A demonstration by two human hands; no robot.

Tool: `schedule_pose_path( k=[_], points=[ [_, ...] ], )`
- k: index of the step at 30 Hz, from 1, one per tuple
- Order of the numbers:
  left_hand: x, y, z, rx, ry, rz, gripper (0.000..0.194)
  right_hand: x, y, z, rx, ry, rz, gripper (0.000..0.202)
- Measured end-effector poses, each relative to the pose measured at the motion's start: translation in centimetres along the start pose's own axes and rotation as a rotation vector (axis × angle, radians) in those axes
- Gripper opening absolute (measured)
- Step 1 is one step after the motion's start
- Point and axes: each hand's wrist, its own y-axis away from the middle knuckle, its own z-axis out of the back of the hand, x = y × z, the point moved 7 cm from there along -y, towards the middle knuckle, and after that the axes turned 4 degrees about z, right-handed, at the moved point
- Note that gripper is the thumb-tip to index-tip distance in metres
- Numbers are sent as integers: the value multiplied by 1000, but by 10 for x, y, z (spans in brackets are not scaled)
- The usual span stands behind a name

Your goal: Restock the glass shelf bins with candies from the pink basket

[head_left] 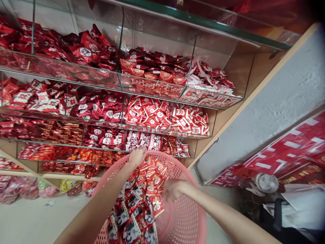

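Note:
A pink perforated plastic basket [200, 217] is below me, in front of the shelves. My left hand [137, 156] is at its far rim, its fingers closed over the edge. Inside lie shiny red and gold packets [154, 178], and nearer to me many red packets with black-and-white printed figures [132, 230]. My right hand [175, 189] is down in the basket at the right edge of the red and gold packets. Its fingers are curled and partly hidden, so what they hold cannot be made out.
Glass-fronted shelves [152, 127] with several compartments of red packets rise ahead. Bagged goods [71, 186] sit at the bottom left on the pale floor [33, 217]. To the right are a grey wall [274, 108], a white fan [266, 183] and a black chair-like frame [278, 215].

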Motion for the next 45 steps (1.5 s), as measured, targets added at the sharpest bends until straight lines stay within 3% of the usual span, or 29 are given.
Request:
schedule_pose_path(
  k=[3, 6, 13, 21, 26, 32, 34, 40, 45],
  points=[
    [1, 0, -1, -3, 1, 9, 32, 11, -1, -31, 21, 105, -15, 19],
    [0, 1, 0, -4, -7, 8, 32, 25, -7, -46, -43, 237, -36, 28],
    [-1, 2, 1, 2, 1, 8, 30, 28, -13, -51, -79, 244, -102, 27],
    [-1, 1, 2, 1, -19, 3, 33, 1, -18, -66, 139, -249, -197, 39],
    [-1, 1, 2, 1, -16, 2, 32, -2, -19, -64, 213, -294, -135, 39],
    [-1, 0, 1, 4, -3, 0, 31, -8, -3, -58, 417, -313, -77, 37],
    [0, 0, 0, 2, 7, 10, 31, -5, -3, -47, 391, -377, -10, 38],
    [4, 0, -1, -21, 37, 21, 32, 6, -27, -3, 22, -680, 128, 33],
    [4, -1, 1, -13, 37, 1, 31, -9, -29, -16, 166, -307, 18, 26]
  ],
)
